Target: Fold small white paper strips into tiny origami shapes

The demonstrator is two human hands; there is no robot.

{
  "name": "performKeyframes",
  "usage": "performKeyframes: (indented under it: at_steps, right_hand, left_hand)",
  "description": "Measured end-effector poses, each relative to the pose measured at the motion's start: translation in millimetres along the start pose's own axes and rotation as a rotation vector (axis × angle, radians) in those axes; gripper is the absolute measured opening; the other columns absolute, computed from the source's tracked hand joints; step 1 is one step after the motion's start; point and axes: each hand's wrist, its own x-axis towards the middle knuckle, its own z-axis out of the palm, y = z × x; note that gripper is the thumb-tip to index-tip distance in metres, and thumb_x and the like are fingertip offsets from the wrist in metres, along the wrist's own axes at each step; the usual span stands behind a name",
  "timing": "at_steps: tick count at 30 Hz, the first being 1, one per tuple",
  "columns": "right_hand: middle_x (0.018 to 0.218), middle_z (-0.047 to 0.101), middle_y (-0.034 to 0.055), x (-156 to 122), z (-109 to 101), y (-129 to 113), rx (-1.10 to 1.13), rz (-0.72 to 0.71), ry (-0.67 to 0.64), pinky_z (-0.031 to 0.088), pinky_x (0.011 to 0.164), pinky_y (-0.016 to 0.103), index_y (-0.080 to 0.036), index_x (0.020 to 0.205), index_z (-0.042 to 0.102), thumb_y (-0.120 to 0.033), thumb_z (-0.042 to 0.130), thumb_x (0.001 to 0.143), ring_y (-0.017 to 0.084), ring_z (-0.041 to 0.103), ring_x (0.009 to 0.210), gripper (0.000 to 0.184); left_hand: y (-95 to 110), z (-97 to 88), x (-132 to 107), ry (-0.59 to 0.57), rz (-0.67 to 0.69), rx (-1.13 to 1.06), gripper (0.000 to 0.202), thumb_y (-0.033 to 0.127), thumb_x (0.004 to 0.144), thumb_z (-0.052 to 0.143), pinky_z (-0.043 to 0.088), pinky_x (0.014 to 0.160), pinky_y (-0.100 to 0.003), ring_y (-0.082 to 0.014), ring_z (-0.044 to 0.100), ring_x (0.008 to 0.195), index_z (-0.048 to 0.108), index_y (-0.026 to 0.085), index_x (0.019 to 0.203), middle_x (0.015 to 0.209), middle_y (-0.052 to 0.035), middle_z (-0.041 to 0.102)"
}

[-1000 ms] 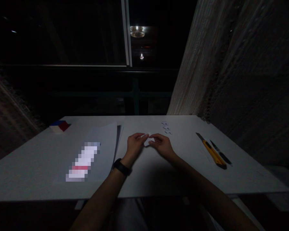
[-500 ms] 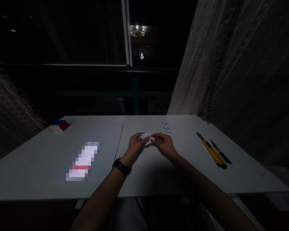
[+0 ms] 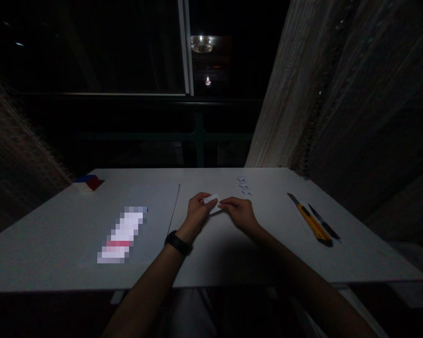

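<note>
A small white piece of paper (image 3: 212, 199) is held just above the table, between both hands. My left hand (image 3: 197, 209), with a dark band on its wrist, is closed on the paper's left part, thumb on top. From the other side my right hand (image 3: 240, 210) pinches the paper's right edge with thumb and fingertips. Dark lines show on the paper, but I cannot make out whether they are folds or print. Beyond the right hand lie three small white paper pieces (image 3: 244, 186) with dark marks, in a short column.
A yellow utility knife (image 3: 313, 224) and a dark pen-like tool (image 3: 323, 222) lie at the right of the white table (image 3: 232, 263). White sheets (image 3: 158, 211) lie on the left, with a blurred-out item (image 3: 121, 234) on them. A coloured cube (image 3: 88, 183) stands at the back left.
The paper has turned a little between my fingers and sits slightly lower on its right side. My right hand's fingertips have shifted slightly along its edge.
</note>
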Motion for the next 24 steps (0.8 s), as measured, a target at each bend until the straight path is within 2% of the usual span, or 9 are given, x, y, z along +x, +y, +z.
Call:
performKeyframes:
  at_steps: [5,10,15,21,24]
  right_hand:
    - [0.071,0.069,0.0001,0.2,-2.7,-0.6,-0.038,-0.059,0.008,0.046,0.067,0.026,-0.021,0.071,0.070,-0.030,0.062,0.069,0.016,0.063,0.068,0.011]
    - [0.071,0.069,0.0002,2.5,-3.9,0.5,-0.052,-0.061,-0.023,0.045,0.068,0.026,-0.021,0.072,0.069,-0.027,0.060,0.071,0.015,0.063,0.069,0.011]
    - [0.065,0.067,0.0015,6.2,-3.9,3.3,0.032,0.080,0.000,0.045,0.062,0.025,-0.017,0.069,0.067,-0.030,0.063,0.067,0.015,0.062,0.063,0.013]
    - [0.060,0.066,0.0032,11.8,-12.3,5.1,0.083,0.191,-0.075,0.045,0.059,0.027,-0.015,0.063,0.066,-0.028,0.068,0.059,0.016,0.060,0.058,0.014]
    - [0.059,0.065,0.0030,13.1,-12.4,7.4,0.112,0.230,-0.056,0.045,0.058,0.027,-0.014,0.061,0.064,-0.027,0.068,0.057,0.015,0.059,0.058,0.015]
  left_hand:
    - [0.7,-0.3,-0.7,-0.047,-0.043,-0.019,0.036,0.031,0.051,0.074,0.036,0.049,-0.021,-0.0085,0.049,0.049,0.060,0.012,0.079,0.057,0.0011,0.057]
    - [0.7,-0.4,-0.8,-0.024,-0.004,0.062,0.032,0.031,0.051,0.074,0.038,0.052,-0.022,-0.0102,0.051,0.053,0.063,0.011,0.074,0.061,-0.0020,0.060]
    - [-0.6,-0.2,-0.7,-0.055,0.005,0.080,0.026,0.027,0.054,0.072,0.038,0.051,-0.021,-0.0105,0.052,0.054,0.061,0.011,0.070,0.062,-0.0025,0.060]
    - [-1.1,0.5,-2.0,-0.106,0.030,0.172,0.031,0.025,0.057,0.070,0.036,0.047,-0.020,-0.0099,0.051,0.051,0.064,0.010,0.084,0.063,-0.0032,0.061]
    - [-1.0,-0.1,-2.1,-0.151,0.056,0.249,0.035,0.027,0.058,0.069,0.032,0.043,-0.019,-0.0078,0.046,0.045,0.064,0.010,0.089,0.055,-0.0005,0.058]
